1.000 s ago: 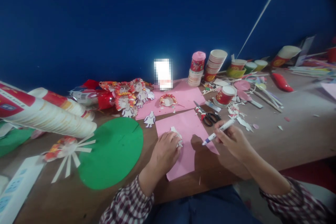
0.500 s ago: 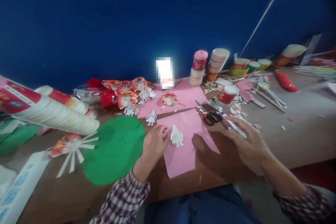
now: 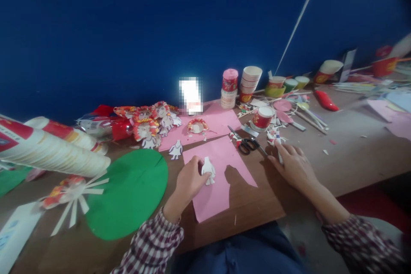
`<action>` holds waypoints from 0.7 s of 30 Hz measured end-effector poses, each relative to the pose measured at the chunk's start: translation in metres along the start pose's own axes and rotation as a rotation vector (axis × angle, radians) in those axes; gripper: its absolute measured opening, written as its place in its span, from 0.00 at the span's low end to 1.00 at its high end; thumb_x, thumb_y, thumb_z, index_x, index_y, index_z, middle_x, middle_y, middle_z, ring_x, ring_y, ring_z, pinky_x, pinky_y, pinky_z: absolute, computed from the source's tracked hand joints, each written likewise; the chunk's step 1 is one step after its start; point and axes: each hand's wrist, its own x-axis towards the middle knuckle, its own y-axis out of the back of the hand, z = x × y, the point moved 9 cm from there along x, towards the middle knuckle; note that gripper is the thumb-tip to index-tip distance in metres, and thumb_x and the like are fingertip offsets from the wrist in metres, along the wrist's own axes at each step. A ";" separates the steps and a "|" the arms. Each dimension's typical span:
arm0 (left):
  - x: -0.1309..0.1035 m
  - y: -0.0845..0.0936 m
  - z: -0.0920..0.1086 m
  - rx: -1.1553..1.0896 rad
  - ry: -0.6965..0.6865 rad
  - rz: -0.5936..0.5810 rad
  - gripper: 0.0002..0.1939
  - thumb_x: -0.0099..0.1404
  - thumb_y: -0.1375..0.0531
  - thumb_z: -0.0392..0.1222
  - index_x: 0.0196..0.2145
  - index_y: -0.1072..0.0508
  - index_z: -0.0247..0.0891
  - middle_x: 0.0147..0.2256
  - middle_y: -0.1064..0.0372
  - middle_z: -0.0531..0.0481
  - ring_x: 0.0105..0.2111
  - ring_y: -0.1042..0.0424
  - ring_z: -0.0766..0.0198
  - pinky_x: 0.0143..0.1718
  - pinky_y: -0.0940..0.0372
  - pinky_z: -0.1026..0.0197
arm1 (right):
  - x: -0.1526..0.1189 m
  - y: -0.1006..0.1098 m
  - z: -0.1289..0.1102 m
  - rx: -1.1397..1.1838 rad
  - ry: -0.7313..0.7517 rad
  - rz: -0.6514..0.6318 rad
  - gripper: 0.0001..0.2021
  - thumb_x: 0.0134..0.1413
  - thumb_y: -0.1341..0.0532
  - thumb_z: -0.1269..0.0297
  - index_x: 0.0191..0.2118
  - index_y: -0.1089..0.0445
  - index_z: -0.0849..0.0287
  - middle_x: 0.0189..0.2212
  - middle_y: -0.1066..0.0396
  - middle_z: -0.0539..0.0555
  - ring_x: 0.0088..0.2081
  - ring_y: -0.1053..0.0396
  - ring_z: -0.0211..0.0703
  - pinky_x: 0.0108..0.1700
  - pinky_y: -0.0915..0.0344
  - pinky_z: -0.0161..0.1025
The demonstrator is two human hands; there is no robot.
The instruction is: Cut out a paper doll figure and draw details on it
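Pinching the cutout by its left edge with the left hand, knuckles up, with thumb laid over the paper and fingers curled behind. Keeping it above the left half of the pink sheet; hard to tell lifted from lying flat. Stretching the right arm forward across the table, with the right hand palm down and thumb and fingers extended just beside the scissors, close to the scraps.

Showing only a short pale length of pen at the right fingers; cannot tell a firm hold from a loosened one there. Hiding the left fingertips behind the cutout. Cutting off the cup stack at the left edge and both sleeves below. Reducing the bright patch to blocks.

Compared with a second ago, no longer aiming the pen over the pink sheet, but lowered to the right of the scissors. No longer covering most of the cutout with the left hand; now gripping only the edge. Facing slightly farther right, too, with more papers in view.
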 end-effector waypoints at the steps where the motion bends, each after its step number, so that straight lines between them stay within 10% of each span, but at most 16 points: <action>1: 0.000 -0.002 0.000 -0.069 0.003 -0.014 0.10 0.53 0.39 0.40 0.32 0.37 0.40 0.27 0.34 0.55 0.27 0.34 0.64 0.31 0.41 0.61 | 0.000 0.000 0.001 0.002 -0.005 -0.010 0.25 0.62 0.50 0.54 0.58 0.40 0.67 0.47 0.30 0.66 0.47 0.34 0.57 0.49 0.39 0.50; 9: 0.002 -0.012 -0.010 -0.857 0.171 -0.054 0.17 0.54 0.36 0.48 0.37 0.32 0.34 0.27 0.31 0.51 0.20 0.35 0.68 0.22 0.39 0.65 | 0.013 0.018 -0.015 0.093 -0.004 0.095 0.15 0.60 0.46 0.60 0.49 0.32 0.61 0.48 0.32 0.62 0.48 0.35 0.55 0.49 0.39 0.47; 21: 0.024 -0.012 -0.017 -1.048 0.291 0.098 0.14 0.48 0.33 0.47 0.26 0.31 0.35 0.19 0.37 0.56 0.18 0.40 0.71 0.20 0.45 0.68 | 0.049 -0.005 -0.075 0.127 0.071 -0.144 0.08 0.60 0.47 0.64 0.37 0.33 0.61 0.34 0.29 0.59 0.35 0.30 0.48 0.35 0.41 0.38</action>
